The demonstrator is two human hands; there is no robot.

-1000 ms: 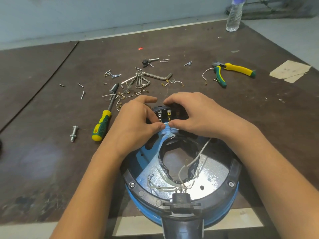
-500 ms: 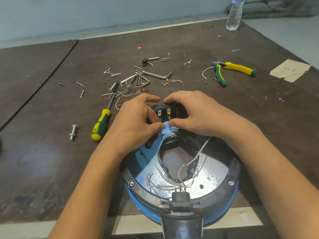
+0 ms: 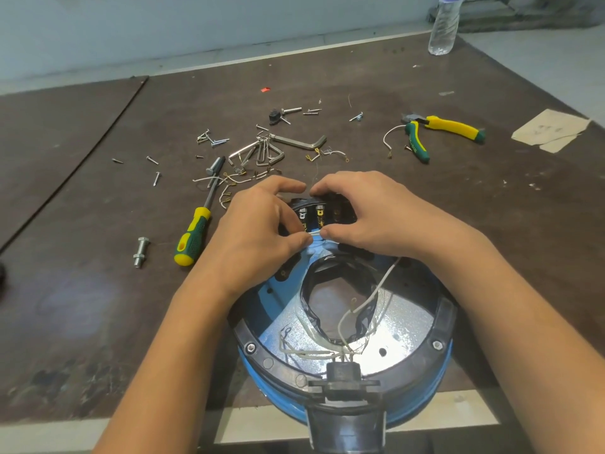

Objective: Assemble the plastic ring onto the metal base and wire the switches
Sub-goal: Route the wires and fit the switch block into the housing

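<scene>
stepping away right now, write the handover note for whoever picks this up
Left hand pinches a white wire at the switch block; right hand grips the switch block, thumb by that wire.
Black plastic ring sits on the metal base, nuts visible at both near corners.
Left: loose white wires lie unconnected in the centre opening.
Screwdriver is left of the hands, pliers far right.

The base (image 3: 409, 326) is bright, glossy metal with a speckled sheen; the ring (image 3: 446, 317) is black plastic, half-matt. The table (image 3: 98, 290) is dark matt board, scuffed and stained. The hex keys (image 3: 304, 142) are dull grey metal, the bottle (image 3: 442, 27) clear plastic, the paper (image 3: 550, 129) matt and creased
</scene>
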